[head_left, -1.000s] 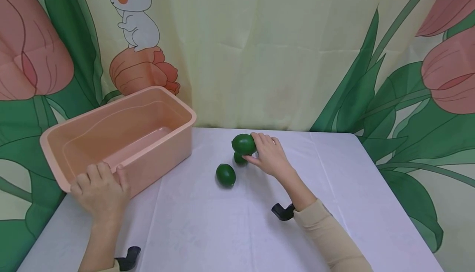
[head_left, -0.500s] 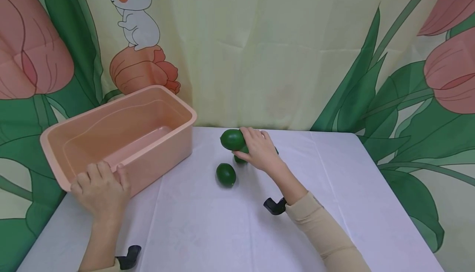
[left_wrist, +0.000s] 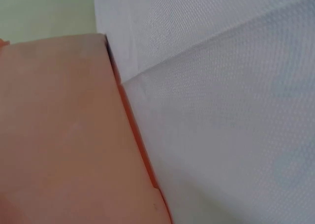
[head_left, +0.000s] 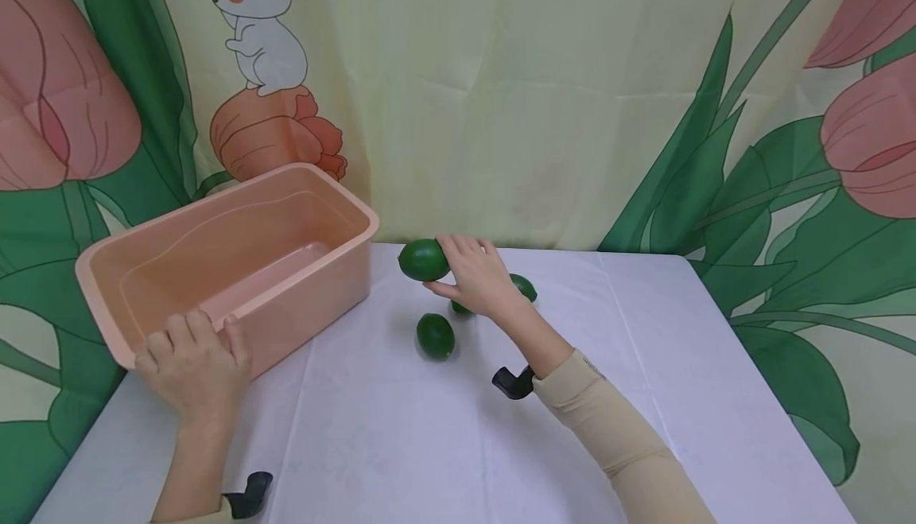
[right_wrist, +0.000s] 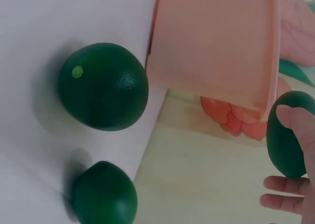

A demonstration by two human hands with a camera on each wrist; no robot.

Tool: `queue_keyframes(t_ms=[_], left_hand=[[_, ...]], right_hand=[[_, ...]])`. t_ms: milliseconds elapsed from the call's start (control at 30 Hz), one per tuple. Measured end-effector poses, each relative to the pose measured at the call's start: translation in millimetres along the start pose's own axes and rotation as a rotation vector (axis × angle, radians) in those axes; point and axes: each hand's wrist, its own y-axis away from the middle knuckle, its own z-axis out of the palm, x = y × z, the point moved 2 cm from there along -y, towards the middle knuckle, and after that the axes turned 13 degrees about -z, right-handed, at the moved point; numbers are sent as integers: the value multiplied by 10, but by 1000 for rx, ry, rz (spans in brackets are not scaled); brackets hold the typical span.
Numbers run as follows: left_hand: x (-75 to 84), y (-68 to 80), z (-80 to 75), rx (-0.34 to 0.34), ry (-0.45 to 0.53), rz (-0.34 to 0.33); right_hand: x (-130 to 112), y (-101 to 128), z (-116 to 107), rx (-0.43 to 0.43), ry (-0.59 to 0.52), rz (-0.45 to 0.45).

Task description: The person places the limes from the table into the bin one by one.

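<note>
Green oval fruit (head_left: 422, 260) is gripped by right hand (head_left: 478, 276), pink rectangular plastic tub (head_left: 322, 295) by left hand (head_left: 192, 365) — carrying, seemingly (tubward reach needed).

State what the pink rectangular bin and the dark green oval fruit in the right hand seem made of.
Pink rectangular bin: probably molded plastic, satin finish, judging by even color and smooth, rounded edges.

Dark green oval fruit: smooth, with a faint sheen; natural rind or imitation plastic, I can't tell.
</note>
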Motion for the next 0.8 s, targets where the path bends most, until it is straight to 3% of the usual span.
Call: queue_keyframes(t_ms=[800], left_hand=[[10, 3, 32, 92, 71, -5]], right_hand=[[-131, -355, -85, 12, 39, -90]])
